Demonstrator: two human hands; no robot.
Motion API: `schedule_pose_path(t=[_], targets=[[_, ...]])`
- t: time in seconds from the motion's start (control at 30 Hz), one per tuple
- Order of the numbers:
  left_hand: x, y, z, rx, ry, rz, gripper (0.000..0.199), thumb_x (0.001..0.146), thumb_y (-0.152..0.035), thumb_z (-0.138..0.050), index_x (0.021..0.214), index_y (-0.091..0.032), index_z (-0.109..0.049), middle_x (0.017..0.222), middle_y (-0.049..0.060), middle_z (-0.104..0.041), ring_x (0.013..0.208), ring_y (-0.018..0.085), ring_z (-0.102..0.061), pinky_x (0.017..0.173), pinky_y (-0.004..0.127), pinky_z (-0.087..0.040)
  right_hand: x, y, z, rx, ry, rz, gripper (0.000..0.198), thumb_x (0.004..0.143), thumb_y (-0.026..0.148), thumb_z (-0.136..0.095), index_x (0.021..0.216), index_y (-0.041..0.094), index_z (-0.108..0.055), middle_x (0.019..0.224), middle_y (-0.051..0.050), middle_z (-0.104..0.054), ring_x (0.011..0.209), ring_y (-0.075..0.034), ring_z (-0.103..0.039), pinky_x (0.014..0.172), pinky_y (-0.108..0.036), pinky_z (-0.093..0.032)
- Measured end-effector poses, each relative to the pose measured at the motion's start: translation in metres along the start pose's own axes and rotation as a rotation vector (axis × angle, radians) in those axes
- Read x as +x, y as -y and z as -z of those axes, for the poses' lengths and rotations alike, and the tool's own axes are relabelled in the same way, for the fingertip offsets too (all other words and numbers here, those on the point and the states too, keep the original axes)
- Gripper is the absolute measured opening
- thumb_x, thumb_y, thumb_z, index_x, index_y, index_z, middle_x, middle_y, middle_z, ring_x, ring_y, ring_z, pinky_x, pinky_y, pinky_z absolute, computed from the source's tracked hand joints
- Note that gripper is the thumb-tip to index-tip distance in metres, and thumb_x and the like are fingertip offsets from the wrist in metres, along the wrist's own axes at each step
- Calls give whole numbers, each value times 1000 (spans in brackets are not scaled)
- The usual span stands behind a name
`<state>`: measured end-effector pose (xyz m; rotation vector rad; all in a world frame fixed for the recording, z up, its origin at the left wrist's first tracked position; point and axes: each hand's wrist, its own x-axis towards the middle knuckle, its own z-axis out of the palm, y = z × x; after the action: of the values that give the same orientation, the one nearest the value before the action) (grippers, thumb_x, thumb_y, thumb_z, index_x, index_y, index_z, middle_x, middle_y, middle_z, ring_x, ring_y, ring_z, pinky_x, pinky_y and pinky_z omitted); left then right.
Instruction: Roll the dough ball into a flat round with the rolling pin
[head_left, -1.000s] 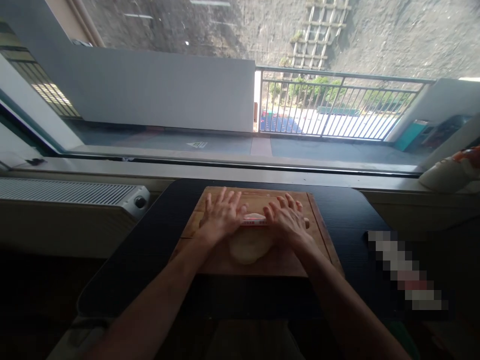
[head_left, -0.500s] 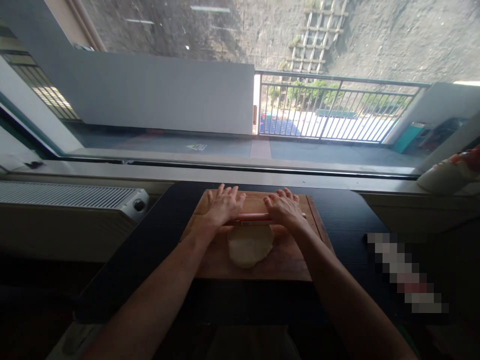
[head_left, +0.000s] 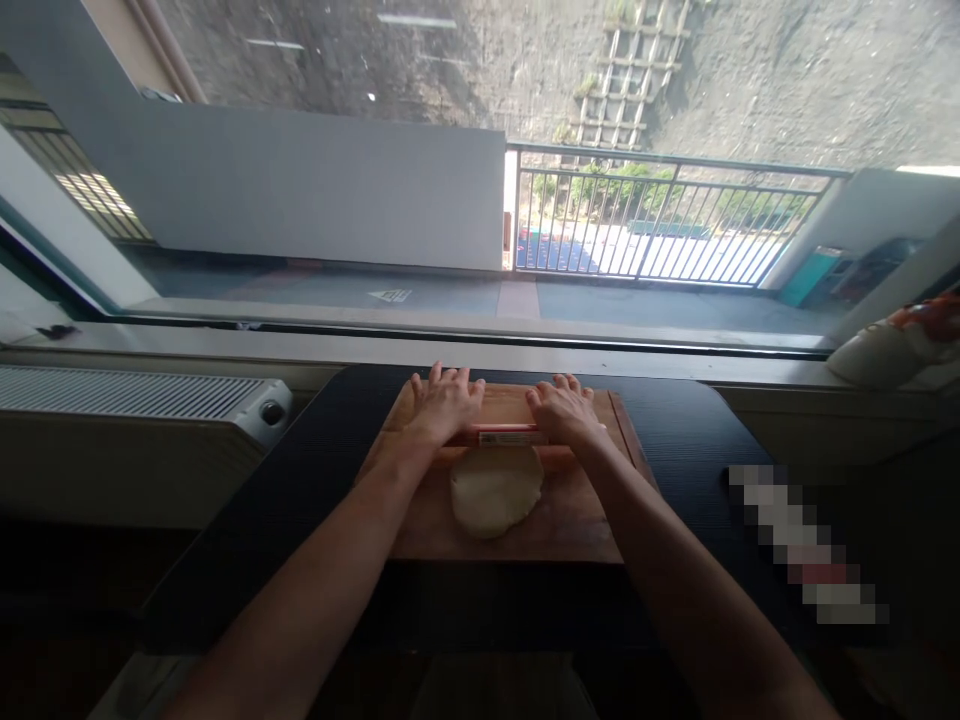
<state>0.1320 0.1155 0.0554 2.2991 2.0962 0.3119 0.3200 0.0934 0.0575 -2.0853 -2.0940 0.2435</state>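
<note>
A flat, roundish piece of dough (head_left: 495, 492) lies on a wooden board (head_left: 574, 535). Across the dough's far edge runs a reddish rolling pin (head_left: 514, 435) with a pale printed label facing up. On its left end rests my left hand (head_left: 448, 402), palm down, fingers spread and pointing forward. My right hand (head_left: 562, 408) lies on the right end in the same way, fingers stretched out beyond the pin. Both palms hide the pin's ends in part, and neither hand is wrapped around it.
The board sits on a black table (head_left: 292, 500) against a windowsill (head_left: 480, 354). A white radiator (head_left: 142, 400) stands to the left. At the right are a pale rounded vessel (head_left: 874, 355) on the sill and a pixelated object (head_left: 806, 545) on the table's edge.
The rolling pin has turned slightly, so more of its label shows. Both hands stay flat on it with little movement. The whole view has shifted a little.
</note>
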Motion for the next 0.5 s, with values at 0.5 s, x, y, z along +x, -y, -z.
schedule_pose_path(t=[0.5], targets=[[-12, 2, -6, 42, 157, -62, 65, 86, -57, -11, 140, -24, -28, 147, 5, -30, 138, 30, -11, 105, 61, -11, -30, -6, -7, 11, -61, 87, 52, 91, 51, -19, 119, 25, -54, 138, -9, -37, 132, -28, -19, 103, -52, -14]])
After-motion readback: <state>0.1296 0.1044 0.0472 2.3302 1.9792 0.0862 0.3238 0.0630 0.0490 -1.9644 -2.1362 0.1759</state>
